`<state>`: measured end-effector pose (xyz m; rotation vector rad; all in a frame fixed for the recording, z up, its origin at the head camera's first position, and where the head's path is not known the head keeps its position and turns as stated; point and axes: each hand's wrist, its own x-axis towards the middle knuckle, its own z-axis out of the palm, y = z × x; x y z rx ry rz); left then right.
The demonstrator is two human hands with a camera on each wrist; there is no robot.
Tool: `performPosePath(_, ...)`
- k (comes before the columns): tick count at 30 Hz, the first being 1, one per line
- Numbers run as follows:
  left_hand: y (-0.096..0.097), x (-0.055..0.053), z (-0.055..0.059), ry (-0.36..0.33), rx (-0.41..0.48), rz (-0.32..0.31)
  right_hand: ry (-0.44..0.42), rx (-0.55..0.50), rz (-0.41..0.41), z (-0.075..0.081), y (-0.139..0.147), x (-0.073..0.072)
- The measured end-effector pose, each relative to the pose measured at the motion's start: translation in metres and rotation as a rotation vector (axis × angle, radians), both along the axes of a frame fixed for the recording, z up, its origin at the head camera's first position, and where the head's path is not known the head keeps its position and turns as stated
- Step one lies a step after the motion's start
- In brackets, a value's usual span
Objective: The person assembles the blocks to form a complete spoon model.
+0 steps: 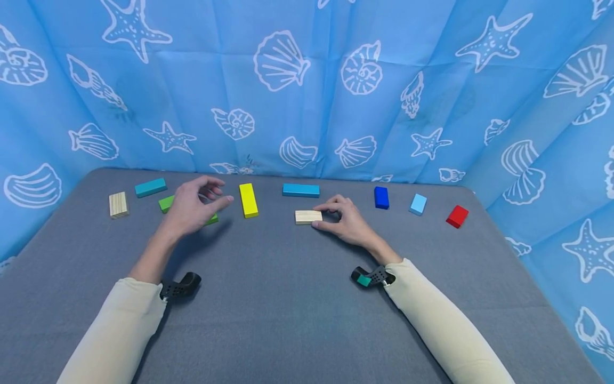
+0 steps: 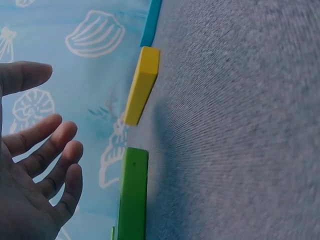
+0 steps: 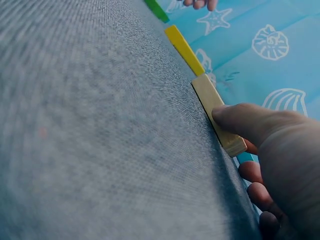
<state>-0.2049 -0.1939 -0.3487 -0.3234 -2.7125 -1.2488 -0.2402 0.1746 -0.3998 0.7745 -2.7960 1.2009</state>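
In the head view my right hand (image 1: 349, 223) pinches the right end of a plain wooden block (image 1: 308, 217) that lies on the grey cloth. The right wrist view shows the thumb (image 3: 240, 120) against the near side of that wooden block (image 3: 207, 92). My left hand (image 1: 192, 205) hovers above a green block (image 1: 166, 204), hiding its middle, with fingers loosely bent and nothing held. In the left wrist view the left hand (image 2: 37, 170) is apart from the green block (image 2: 133, 195). A yellow block (image 1: 248, 200) lies between the hands.
A blue block (image 1: 300, 190) lies behind the wooden one. Left are a teal block (image 1: 151, 188) and another wooden block (image 1: 118, 205). Right are dark blue (image 1: 381, 197), light blue (image 1: 418, 204) and red (image 1: 458, 216) blocks. A shell-patterned curtain (image 1: 316, 106) hangs behind the table (image 1: 307, 320).
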Motion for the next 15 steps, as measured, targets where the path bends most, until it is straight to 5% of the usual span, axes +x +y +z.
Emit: performPosePath(15, 0.016, -0.006, -0.012, -0.045, -0.052, -0.038, 0.013, 0.0, -0.002, -0.002, 0.001, -0.001)
